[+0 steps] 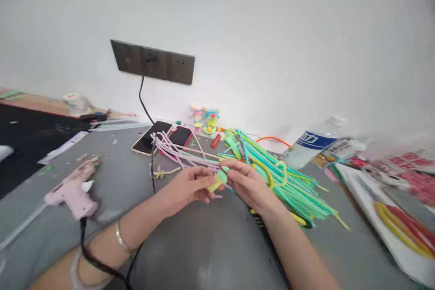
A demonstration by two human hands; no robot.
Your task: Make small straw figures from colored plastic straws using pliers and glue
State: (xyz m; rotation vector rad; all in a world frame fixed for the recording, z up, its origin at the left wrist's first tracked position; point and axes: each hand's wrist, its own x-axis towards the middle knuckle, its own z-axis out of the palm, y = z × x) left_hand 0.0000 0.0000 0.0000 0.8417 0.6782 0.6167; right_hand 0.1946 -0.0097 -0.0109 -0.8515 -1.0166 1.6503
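Yellow-green piece (222, 176), seemingly part-formed on my feed, sat pinched by left hand (186, 189) and right hand (249, 186), loose stems (295, 190) beyond their fingertips.

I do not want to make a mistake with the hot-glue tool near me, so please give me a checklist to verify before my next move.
1. Small yellow-and-green piece held by the fingers of left hand and right hand: ok.
2. Pink glue gun lying apart from both hands: ok.
3. Gun's black cable away from the left forearm: not ok, it crosses it.
4. Gun hot or cold: cannot tell.
5. Phones free of lilac stems: not ok, some stems lie over them.
6. Black plug in the wall socket: ok.
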